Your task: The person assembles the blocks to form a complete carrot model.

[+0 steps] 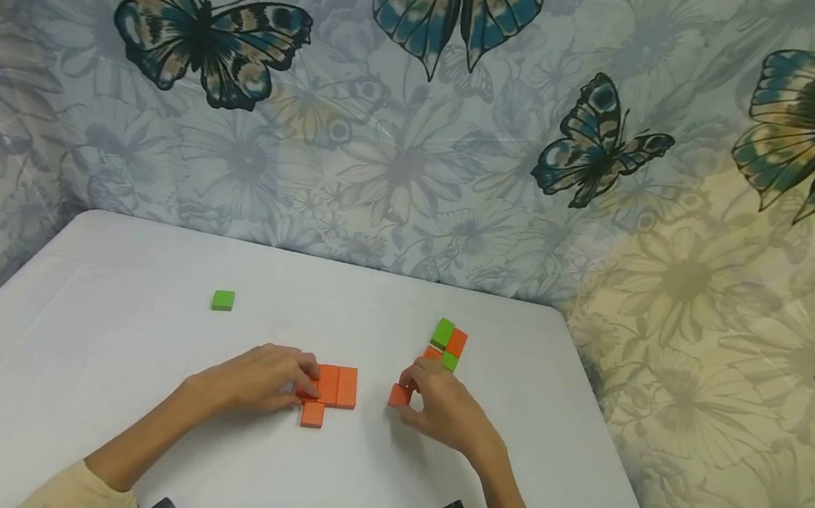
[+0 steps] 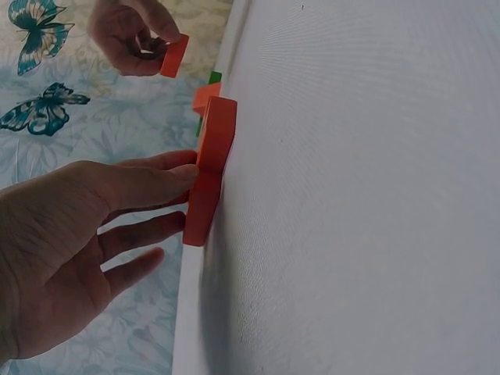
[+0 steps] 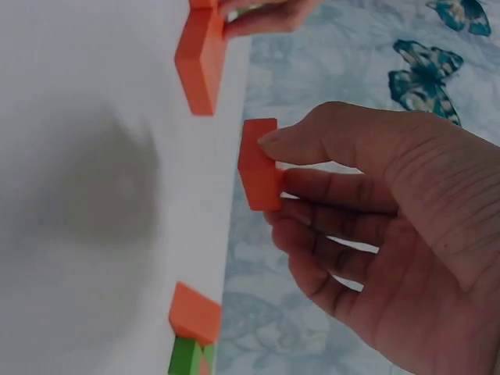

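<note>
My right hand (image 1: 446,405) pinches a small orange square tile (image 1: 400,396) between thumb and fingertips. In the right wrist view that tile (image 3: 260,164) is held clear of the white surface. My left hand (image 1: 261,380) rests at the left side of a group of orange tiles (image 1: 337,386) lying edge to edge, its fairly straight fingers and thumb touching the leftmost part and partly hiding it. One small orange tile (image 1: 312,415) juts out from the group's near side. In the left wrist view, the thumb meets the orange tiles (image 2: 207,199) near a seam.
Beyond my right hand lies a cluster of green (image 1: 444,333) and orange (image 1: 456,342) tiles, partly hidden by the fingers. A lone green tile (image 1: 223,300) sits at the far left of the white table (image 1: 105,320). Butterfly-patterned cloth (image 1: 403,161) hangs behind the table.
</note>
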The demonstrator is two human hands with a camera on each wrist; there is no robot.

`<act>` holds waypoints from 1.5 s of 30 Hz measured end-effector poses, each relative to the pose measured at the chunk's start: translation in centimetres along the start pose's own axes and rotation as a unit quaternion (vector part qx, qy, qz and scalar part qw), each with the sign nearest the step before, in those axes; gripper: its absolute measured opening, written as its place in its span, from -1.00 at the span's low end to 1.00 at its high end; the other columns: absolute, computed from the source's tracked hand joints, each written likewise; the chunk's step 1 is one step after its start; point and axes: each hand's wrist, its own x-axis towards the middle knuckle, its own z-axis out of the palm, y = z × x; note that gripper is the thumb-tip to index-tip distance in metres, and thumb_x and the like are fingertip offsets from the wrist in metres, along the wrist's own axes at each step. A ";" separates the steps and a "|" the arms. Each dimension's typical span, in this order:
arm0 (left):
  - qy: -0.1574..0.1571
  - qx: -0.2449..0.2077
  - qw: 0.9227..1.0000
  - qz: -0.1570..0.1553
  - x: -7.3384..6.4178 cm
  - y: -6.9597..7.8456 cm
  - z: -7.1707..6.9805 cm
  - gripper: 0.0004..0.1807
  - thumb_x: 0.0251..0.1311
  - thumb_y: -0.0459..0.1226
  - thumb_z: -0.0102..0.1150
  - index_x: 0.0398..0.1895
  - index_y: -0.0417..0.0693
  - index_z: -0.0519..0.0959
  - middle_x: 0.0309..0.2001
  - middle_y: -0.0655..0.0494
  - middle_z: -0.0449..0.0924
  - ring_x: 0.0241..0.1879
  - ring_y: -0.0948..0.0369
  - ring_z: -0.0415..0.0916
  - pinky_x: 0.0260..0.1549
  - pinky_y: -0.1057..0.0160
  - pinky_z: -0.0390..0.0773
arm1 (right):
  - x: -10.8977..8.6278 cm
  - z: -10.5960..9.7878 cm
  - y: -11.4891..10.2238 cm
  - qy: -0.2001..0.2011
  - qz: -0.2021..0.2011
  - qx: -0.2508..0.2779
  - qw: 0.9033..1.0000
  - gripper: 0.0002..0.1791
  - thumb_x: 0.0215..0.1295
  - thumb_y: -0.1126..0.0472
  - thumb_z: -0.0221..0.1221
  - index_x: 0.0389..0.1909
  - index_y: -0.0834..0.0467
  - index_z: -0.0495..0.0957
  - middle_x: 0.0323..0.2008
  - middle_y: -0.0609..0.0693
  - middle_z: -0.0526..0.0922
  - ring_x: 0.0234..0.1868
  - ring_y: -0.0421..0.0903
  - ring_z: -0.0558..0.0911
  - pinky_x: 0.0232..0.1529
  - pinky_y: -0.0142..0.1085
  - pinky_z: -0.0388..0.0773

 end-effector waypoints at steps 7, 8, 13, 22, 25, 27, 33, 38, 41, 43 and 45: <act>-0.006 0.003 1.000 -0.009 0.1 0.0 0.0 -0.72 0.21 -0.28 0.48 -0.01 0.14 0.83 -0.07 0.22 0.70 -0.02 0.20 0.67 0.07 0.11 0.68 | 0.9 1.0 -1.6 -0.031 -0.045 -0.023 0.998 -0.71 0.14 0.23 0.50 -0.13 0.14 0.68 -0.26 -0.11 0.62 -0.19 -0.23 0.52 -0.09 -0.39 0.63; -0.006 0.004 1.000 -0.011 0.1 0.0 0.0 -0.72 0.20 -0.28 0.48 -0.02 0.14 0.83 -0.07 0.23 0.70 -0.03 0.21 0.67 0.07 0.11 0.68 | 1.0 1.1 -1.9 -0.038 -0.046 -0.023 0.998 -0.71 0.15 0.22 0.50 -0.12 0.13 0.68 -0.25 -0.12 0.62 -0.18 -0.23 0.51 -0.10 -0.41 0.62; -0.002 0.005 1.000 -0.014 0.1 0.0 0.1 -0.72 0.16 -0.22 0.53 -0.03 0.12 0.83 -0.09 0.22 0.70 -0.06 0.22 0.66 0.03 0.16 0.68 | 1.8 1.8 -3.2 -0.064 -0.068 -0.029 0.995 -0.71 0.20 0.15 0.50 -0.10 0.12 0.69 -0.25 -0.12 0.63 -0.21 -0.26 0.46 -0.15 -0.48 0.55; 0.003 0.018 1.000 -0.019 0.3 0.5 0.1 -0.67 0.06 -0.09 0.60 -0.08 0.08 0.84 -0.14 0.23 0.68 -0.14 0.27 0.62 -0.06 0.21 0.67 | 2.9 3.6 -4.5 -0.081 -0.092 -0.042 0.992 -0.72 0.24 0.12 0.47 -0.08 0.10 0.69 -0.24 -0.15 0.63 -0.22 -0.29 0.46 -0.13 -0.52 0.52; 0.009 0.023 0.999 -0.021 0.3 0.7 0.2 -0.65 0.02 -0.06 0.63 -0.12 0.08 0.85 -0.16 0.24 0.67 -0.17 0.30 0.59 -0.11 0.25 0.65 | 3.2 4.2 -4.7 -0.084 -0.096 -0.050 0.991 -0.72 0.24 0.12 0.47 -0.07 0.08 0.69 -0.26 -0.17 0.61 -0.23 -0.29 0.44 -0.15 -0.54 0.48; 0.016 0.026 0.999 -0.018 0.3 0.8 0.2 -0.66 0.00 -0.05 0.64 -0.15 0.08 0.86 -0.17 0.25 0.67 -0.19 0.30 0.58 -0.14 0.27 0.63 | 3.4 4.5 -4.8 -0.080 -0.103 -0.051 0.990 -0.72 0.23 0.14 0.47 -0.08 0.08 0.69 -0.27 -0.16 0.60 -0.24 -0.28 0.43 -0.16 -0.54 0.47; 0.026 0.029 0.999 -0.024 0.3 0.9 0.5 -0.66 -0.04 -0.04 0.66 -0.20 0.07 0.86 -0.19 0.27 0.66 -0.23 0.33 0.54 -0.20 0.33 0.58 | 3.7 4.9 -5.0 -0.066 -0.124 -0.063 0.988 -0.78 0.22 0.19 0.45 -0.14 0.09 0.70 -0.32 -0.15 0.55 -0.26 -0.27 0.41 -0.17 -0.52 0.43; 0.029 0.035 0.999 -0.027 0.3 0.9 0.6 -0.66 -0.06 -0.03 0.67 -0.21 0.08 0.86 -0.20 0.28 0.65 -0.25 0.34 0.53 -0.22 0.34 0.58 | 3.7 4.9 -5.3 -0.070 -0.119 -0.073 0.988 -0.77 0.23 0.14 0.48 -0.13 0.06 0.70 -0.33 -0.17 0.49 -0.27 -0.28 0.38 -0.19 -0.52 0.38; 0.028 0.038 0.999 -0.026 0.3 0.9 0.6 -0.66 -0.06 -0.02 0.66 -0.21 0.09 0.86 -0.20 0.28 0.65 -0.25 0.34 0.53 -0.21 0.33 0.59 | 3.7 4.9 -5.4 -0.075 -0.111 -0.074 0.988 -0.70 0.21 0.07 0.51 -0.10 0.05 0.70 -0.32 -0.18 0.49 -0.27 -0.28 0.38 -0.18 -0.51 0.38; 0.027 0.038 0.999 -0.025 0.3 0.9 0.5 -0.64 -0.06 0.00 0.66 -0.21 0.08 0.86 -0.20 0.27 0.66 -0.25 0.34 0.53 -0.21 0.33 0.59 | 3.7 4.9 -5.5 -0.073 -0.109 -0.078 0.988 -0.68 0.20 0.04 0.52 -0.10 0.05 0.70 -0.32 -0.18 0.50 -0.26 -0.28 0.39 -0.16 -0.50 0.39; 0.027 0.036 0.999 -0.024 0.3 0.9 0.5 -0.63 -0.07 0.00 0.66 -0.20 0.07 0.86 -0.20 0.27 0.66 -0.25 0.34 0.53 -0.21 0.33 0.59 | 3.7 4.9 -5.5 -0.068 -0.109 -0.084 0.988 -0.68 0.21 0.02 0.51 -0.11 0.04 0.70 -0.31 -0.18 0.51 -0.24 -0.27 0.40 -0.14 -0.49 0.42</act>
